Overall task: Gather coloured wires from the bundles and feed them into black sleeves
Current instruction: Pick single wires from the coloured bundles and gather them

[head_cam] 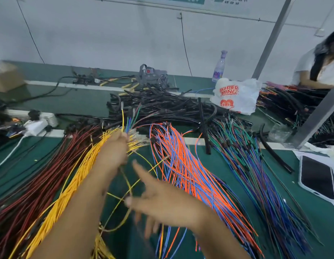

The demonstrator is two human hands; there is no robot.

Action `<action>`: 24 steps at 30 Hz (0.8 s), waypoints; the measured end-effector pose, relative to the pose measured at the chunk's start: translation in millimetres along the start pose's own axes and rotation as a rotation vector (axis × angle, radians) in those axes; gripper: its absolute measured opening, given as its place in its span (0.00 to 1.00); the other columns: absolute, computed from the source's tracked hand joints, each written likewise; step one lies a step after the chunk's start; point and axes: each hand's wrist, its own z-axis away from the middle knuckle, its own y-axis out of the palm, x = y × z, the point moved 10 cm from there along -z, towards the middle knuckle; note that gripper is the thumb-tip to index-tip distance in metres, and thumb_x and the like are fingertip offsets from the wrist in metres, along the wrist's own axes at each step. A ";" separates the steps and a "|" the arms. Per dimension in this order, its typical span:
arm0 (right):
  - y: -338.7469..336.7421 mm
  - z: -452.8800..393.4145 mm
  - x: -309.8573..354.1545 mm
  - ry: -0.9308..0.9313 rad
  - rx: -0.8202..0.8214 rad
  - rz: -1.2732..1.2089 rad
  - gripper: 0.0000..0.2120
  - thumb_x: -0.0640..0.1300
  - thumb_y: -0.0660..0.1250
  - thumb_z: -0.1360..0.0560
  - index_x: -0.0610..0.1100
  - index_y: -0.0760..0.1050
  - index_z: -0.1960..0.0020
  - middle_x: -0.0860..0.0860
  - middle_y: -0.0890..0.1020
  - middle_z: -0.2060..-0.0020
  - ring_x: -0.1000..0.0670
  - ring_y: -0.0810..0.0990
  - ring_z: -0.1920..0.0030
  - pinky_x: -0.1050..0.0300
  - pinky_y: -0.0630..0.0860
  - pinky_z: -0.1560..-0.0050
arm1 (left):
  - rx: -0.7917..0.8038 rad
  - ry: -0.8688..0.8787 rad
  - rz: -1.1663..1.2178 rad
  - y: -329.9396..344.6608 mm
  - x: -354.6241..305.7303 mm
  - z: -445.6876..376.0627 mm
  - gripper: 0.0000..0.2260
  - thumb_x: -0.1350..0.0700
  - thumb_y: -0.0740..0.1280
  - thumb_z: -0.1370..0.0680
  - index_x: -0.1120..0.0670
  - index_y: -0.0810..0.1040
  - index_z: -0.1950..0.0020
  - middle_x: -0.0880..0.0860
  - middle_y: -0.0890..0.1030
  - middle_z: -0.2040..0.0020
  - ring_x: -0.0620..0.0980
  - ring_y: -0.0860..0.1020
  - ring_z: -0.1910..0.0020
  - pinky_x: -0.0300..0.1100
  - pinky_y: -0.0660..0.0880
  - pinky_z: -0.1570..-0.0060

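At centre frame I see my left hand (114,150) gripping a small bunch of gathered wires (127,120), their yellow, blue and green tips fanning upward. My right hand (162,200), blurred in the lower middle, is spread open with fingers straight, a loose yellow wire (125,186) crossing just beside its thumb. On the green desk (312,212) lie the red bundle (37,184), yellow bundle (72,180), orange-and-blue bundle (188,169) and blue-green bundle (255,165). The black sleeves (162,105) are heaped above centre.
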 end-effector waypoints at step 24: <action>-125.6 -6.5 -62.1 0.062 -0.873 0.675 0.11 0.49 0.64 0.22 0.45 0.73 0.59 0.47 0.77 0.59 0.43 0.76 0.53 0.50 0.71 0.55 | 0.135 -0.030 0.671 47.1 51.7 29.5 0.14 0.51 0.52 0.16 0.55 0.70 0.56 0.45 0.58 0.77 0.43 0.55 0.80 0.31 0.55 0.79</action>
